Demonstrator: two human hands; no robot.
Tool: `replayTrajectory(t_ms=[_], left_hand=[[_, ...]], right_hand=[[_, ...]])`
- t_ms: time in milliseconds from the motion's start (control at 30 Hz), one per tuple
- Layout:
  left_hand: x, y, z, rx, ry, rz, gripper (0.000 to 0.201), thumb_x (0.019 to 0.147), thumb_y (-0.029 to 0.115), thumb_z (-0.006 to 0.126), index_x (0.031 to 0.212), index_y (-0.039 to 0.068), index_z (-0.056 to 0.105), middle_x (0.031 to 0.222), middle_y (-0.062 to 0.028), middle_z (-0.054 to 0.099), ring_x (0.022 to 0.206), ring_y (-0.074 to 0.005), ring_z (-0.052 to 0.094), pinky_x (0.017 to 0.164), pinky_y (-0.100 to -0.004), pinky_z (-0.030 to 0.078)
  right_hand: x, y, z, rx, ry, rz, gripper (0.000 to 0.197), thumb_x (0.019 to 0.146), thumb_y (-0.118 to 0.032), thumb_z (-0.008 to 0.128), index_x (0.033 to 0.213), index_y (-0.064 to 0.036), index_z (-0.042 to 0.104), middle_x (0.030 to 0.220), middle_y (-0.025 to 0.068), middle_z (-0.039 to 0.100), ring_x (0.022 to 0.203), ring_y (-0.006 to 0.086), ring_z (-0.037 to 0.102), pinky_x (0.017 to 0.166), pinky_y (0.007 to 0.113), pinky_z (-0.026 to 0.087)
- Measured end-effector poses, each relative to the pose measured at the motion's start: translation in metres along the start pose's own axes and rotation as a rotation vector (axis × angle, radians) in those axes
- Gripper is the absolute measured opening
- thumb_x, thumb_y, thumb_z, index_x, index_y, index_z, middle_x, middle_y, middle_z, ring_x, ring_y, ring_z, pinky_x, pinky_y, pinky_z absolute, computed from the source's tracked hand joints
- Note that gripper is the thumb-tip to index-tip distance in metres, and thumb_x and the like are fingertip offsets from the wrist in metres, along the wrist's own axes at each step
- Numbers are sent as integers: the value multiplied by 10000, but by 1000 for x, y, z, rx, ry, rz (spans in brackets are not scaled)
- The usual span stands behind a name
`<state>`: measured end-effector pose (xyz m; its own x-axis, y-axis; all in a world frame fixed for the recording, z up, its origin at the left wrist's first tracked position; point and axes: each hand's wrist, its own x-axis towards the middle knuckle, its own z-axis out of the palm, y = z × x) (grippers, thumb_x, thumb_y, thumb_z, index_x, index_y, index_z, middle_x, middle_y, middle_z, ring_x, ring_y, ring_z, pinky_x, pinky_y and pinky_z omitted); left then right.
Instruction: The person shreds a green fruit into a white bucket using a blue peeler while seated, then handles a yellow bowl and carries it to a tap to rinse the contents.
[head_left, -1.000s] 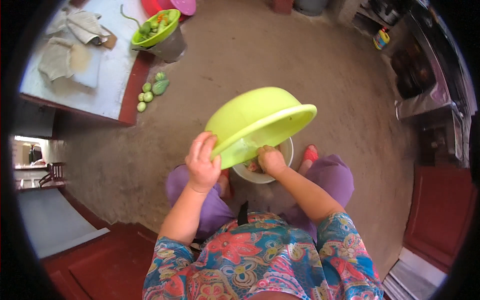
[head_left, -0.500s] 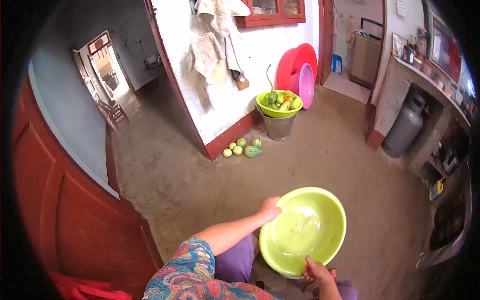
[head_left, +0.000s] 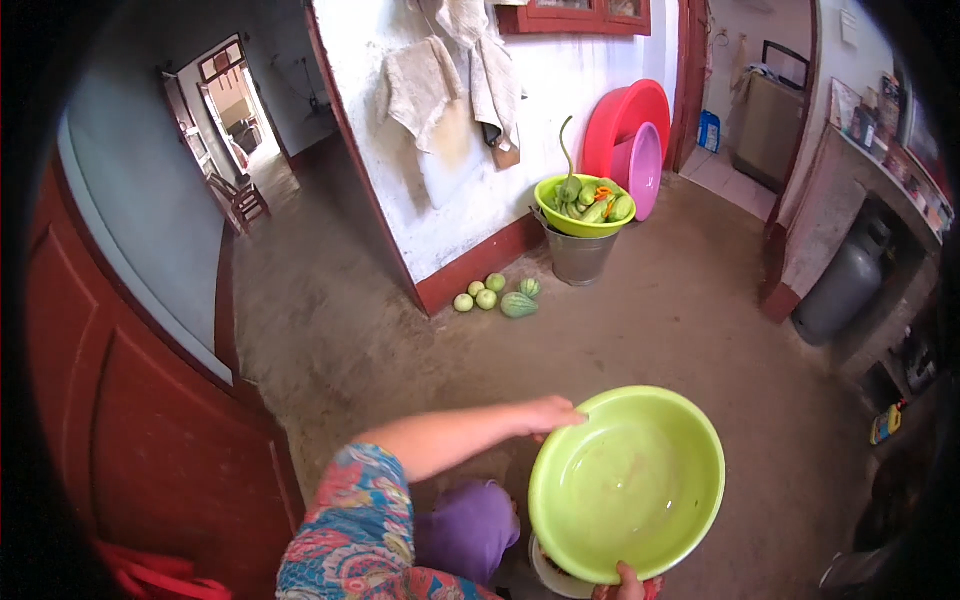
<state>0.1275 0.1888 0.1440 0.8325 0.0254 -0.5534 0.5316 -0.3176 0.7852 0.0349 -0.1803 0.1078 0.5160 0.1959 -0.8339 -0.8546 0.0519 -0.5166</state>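
Note:
A yellow-green plastic basin is held between my two hands, tilted so its inside faces up toward me. My left hand grips the rim at its upper left. At the near edge my right hand has its thumb over the rim; the other fingers are mostly hidden below. A small glint shows on the basin's bottom; I cannot tell whether water lies in it. Beneath the basin, the edge of a white container peeks out, its contents hidden.
Ahead, a green bowl of gourds rests on a metal bucket. Several round gourds lie by the wall. Red and pink basins lean there. A grey gas cylinder stands right; a red door left.
The basin has shifted slightly right and its inside shows less rippling shine. Both hands stay at its rim. The white container has come into view below it.

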Motion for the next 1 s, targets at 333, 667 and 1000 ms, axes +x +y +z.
replayTrajectory(t_ms=[333, 667, 1000], left_hand=[[-44, 123, -413, -625, 1389, 321, 455, 776, 457, 558, 945, 40, 498, 729, -129, 600, 513, -194, 523, 426, -353, 418], [7, 170, -447, -550, 1108, 221, 316, 860, 258, 427, 1071, 33, 496, 935, -160, 596, 801, -249, 583, 668, -371, 486], [-2, 379, -182, -277, 568, 31, 290, 845, 240, 467, 1033, 27, 528, 915, -122, 590, 794, -209, 569, 682, -335, 480]], right_hand=[[63, -25, -2, -157, -147, 102, 331, 835, -336, 530, 963, -33, 496, 582, 35, 505, 413, 128, 433, 376, 249, 345], [-8, -123, 12, -17, -285, 7, 251, 827, -273, 498, 825, -28, 553, 468, 25, 459, 357, 115, 409, 342, 244, 306], [-156, -221, 1, 487, 50, -70, 235, 807, -254, 532, 857, -24, 540, 506, 51, 482, 363, 125, 432, 314, 256, 313]])
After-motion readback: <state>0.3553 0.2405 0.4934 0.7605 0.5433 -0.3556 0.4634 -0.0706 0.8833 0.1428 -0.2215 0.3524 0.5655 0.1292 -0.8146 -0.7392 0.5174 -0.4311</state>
